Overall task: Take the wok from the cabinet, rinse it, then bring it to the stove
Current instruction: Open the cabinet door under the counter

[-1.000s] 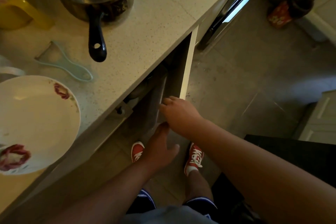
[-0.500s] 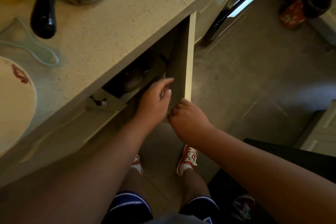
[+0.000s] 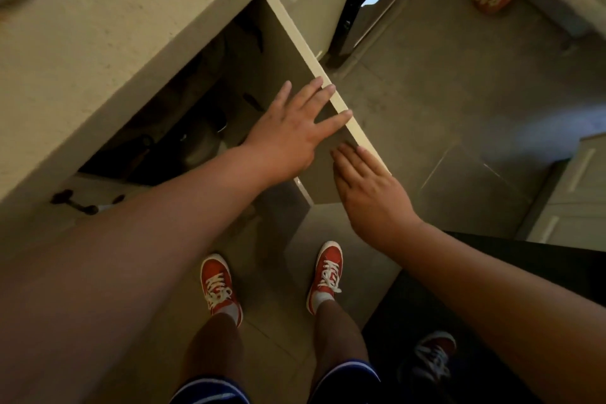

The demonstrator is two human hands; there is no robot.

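Hands at frame centre: left hand (image 3: 288,133) and right hand (image 3: 370,193), fingers spread and empty, rest on cabinet door (image 3: 292,52). Wok indistinct in dark cabinet (image 3: 183,128); blind reaching risks dislodging neighbouring cookware.

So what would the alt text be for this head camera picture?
Seen from above, a person's left hand and right hand rest open on an open cabinet door under a pale countertop. Dark cookware sits dimly inside; red sneakers stand on the grey floor.
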